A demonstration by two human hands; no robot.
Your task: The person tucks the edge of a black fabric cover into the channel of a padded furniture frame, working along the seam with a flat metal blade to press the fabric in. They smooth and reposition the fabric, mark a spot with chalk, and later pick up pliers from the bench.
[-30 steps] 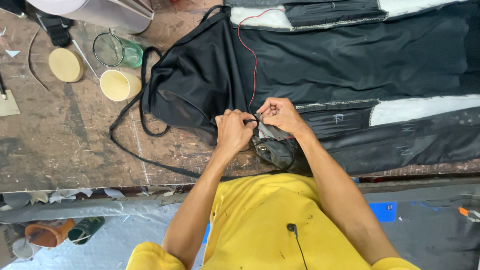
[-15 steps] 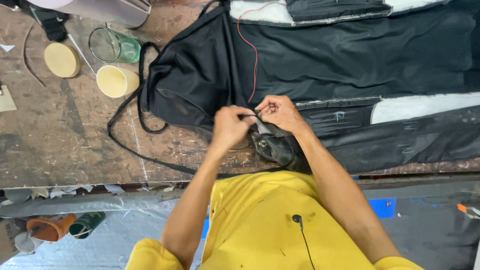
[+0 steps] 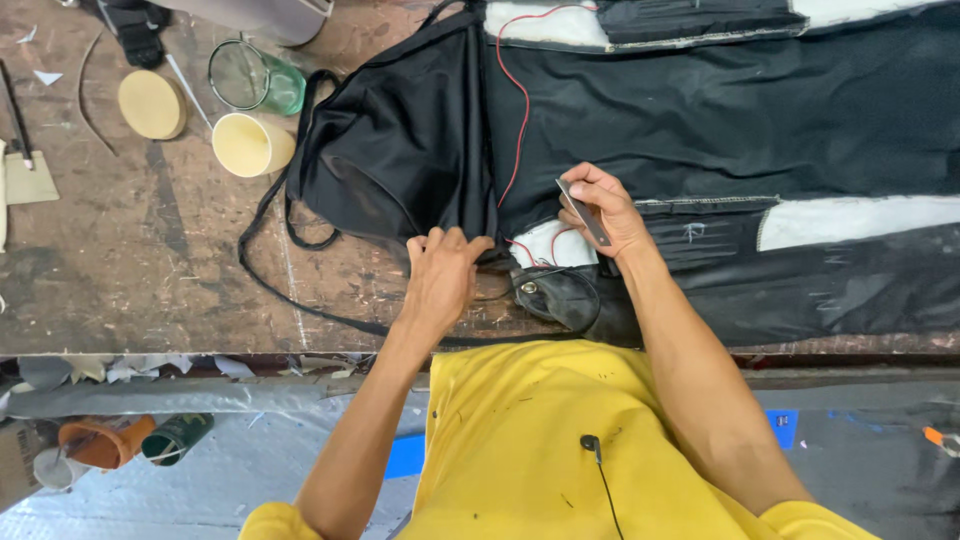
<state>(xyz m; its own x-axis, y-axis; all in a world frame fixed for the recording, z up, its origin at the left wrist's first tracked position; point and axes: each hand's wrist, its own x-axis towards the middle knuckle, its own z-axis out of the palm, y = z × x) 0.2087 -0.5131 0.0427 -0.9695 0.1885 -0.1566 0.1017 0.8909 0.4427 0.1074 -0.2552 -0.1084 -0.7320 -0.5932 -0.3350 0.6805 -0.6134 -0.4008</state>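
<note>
A black fabric bag (image 3: 400,160) with a thin black strap (image 3: 270,270) lies on the worn wooden workbench (image 3: 130,260), joined to larger black fabric panels (image 3: 740,110) with white patches. A red thread (image 3: 515,110) runs across it. My left hand (image 3: 440,275) presses flat on the fabric's near edge. My right hand (image 3: 605,210) holds a thin flat metal blade (image 3: 583,212) above a white patch (image 3: 555,243). A black leather piece with a rivet (image 3: 555,292) lies just below.
On the bench's left stand a cream cup (image 3: 245,145), a round wooden lid (image 3: 150,103) and a green glass jar (image 3: 255,80) on its side. Paper scraps lie at the bench's front edge. Below, on the floor, are an orange pot (image 3: 95,440) and a dark bottle (image 3: 175,437).
My two hands, which were pinched together over the fabric, have parted. The right hand has lifted up and to the right with the blade. The left hand has flattened on the fabric.
</note>
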